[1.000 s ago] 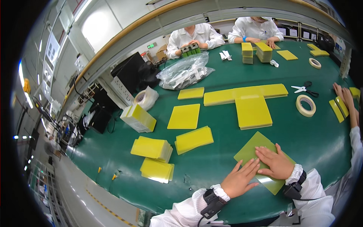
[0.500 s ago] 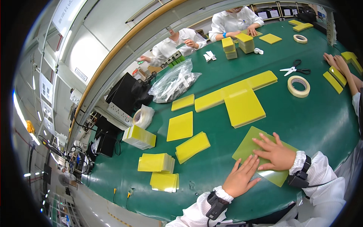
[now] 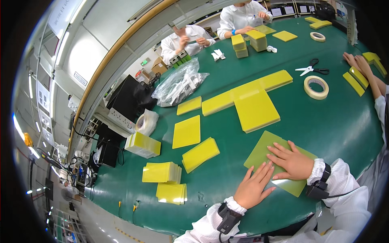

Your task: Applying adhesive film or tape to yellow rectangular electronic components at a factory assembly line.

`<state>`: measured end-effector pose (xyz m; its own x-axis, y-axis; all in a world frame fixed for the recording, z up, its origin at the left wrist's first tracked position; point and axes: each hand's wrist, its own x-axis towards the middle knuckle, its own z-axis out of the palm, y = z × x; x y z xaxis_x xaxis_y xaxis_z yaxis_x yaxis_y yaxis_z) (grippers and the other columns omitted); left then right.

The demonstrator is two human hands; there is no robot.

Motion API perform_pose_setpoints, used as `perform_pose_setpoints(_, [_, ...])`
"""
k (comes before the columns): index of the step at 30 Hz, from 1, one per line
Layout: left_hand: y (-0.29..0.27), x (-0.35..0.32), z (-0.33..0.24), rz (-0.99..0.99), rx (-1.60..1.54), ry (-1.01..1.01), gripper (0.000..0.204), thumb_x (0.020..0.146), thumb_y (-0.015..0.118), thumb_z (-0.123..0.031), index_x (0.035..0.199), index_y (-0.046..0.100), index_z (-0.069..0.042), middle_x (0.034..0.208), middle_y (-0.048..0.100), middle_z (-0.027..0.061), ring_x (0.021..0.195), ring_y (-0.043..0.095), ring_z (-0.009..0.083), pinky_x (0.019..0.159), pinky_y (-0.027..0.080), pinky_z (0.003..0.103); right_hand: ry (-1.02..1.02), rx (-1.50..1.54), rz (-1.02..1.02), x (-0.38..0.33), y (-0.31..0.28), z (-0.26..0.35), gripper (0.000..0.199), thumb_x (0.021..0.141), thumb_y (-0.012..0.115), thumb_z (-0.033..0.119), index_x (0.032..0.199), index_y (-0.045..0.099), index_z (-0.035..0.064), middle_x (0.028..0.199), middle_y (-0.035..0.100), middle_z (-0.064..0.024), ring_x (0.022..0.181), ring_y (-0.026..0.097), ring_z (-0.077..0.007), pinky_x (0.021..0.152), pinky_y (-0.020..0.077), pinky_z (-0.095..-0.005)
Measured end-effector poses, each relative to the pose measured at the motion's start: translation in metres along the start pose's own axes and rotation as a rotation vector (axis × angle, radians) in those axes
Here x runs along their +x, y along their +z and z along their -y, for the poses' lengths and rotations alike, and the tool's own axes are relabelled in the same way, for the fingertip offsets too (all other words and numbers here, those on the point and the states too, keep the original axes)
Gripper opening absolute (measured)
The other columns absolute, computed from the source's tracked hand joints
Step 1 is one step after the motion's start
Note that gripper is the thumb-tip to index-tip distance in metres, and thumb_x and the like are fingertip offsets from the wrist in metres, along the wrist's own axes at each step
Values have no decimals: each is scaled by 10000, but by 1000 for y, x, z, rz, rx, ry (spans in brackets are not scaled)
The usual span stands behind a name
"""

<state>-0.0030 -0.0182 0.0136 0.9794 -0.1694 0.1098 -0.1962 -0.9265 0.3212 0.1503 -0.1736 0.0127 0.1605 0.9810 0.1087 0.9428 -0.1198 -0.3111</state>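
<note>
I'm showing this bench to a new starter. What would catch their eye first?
Bright yellow sheets and stacks scattered over the green table stand out first. Near the bottom, the left hand and right hand lie flat on a greenish-yellow sheet. A tape roll and scissors sit farther right.

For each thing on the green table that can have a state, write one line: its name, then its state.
Left hand: open, flat on yellow-green sheet.
Right hand: open, flat on it.
Scissors: open, lying flat.
Tape roll: lying flat.
Clear plastic bag: crumpled.
</note>
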Motion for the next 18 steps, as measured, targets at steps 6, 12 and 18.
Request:
perform_pose_setpoints(6, [1,1,-2,-15,23,-50,625,880,539,-389,1365,350,-44,1446,291,137,1316,312,310,1046,256,492,23,-35,22,-3,-1,-3,778,876,435,563,1353,317,-40,1448,269,-160,1359,222,-302,1056,172,-571])
perform_pose_setpoints(12, [2,-1,-1,-7,83,-89,651,879,526,-426,1369,339,-42,1461,254,150,1329,283,325,1047,243,505,21,-11,37,-3,0,-2,766,878,432,560,1352,323,-32,1448,269,-158,1362,213,-297,1055,172,-574])
perform_pose_setpoints(18, [1,1,-2,-2,68,-78,652,879,526,-427,1370,338,-41,1461,252,154,1335,271,329,1048,237,512,53,-113,-5,-3,1,-3,771,873,432,564,1340,339,-42,1435,291,-164,1359,214,-314,1053,171,-578])
